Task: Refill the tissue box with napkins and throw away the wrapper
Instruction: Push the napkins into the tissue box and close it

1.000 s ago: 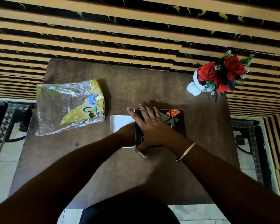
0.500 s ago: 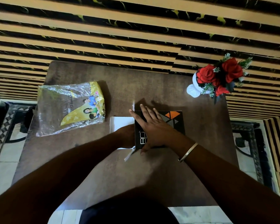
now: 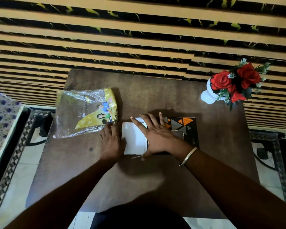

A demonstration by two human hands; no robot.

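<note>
A black tissue box point(image 3: 186, 129) with orange and grey triangles lies flat on the brown table point(image 3: 155, 179). A white stack of napkins point(image 3: 133, 139) sticks out of the box's left end. My right hand point(image 3: 157, 136) lies spread over the box's left end and the napkins, with its thumb against the near side. Flat on the table, my left hand point(image 3: 111, 142) touches the stack's left edge. The empty clear and yellow wrapper point(image 3: 86, 113) lies just beyond the left hand's fingertips, at the table's left.
A white vase of red roses point(image 3: 229, 85) stands at the table's far right corner. A striped wall runs behind the table. A patterned cushion point(image 3: 0, 116) is at the left edge, over tiled floor.
My left hand has slid out from beneath the right hand to the napkins' left edge. More of the white stack shows. The right hand has stayed on the box.
</note>
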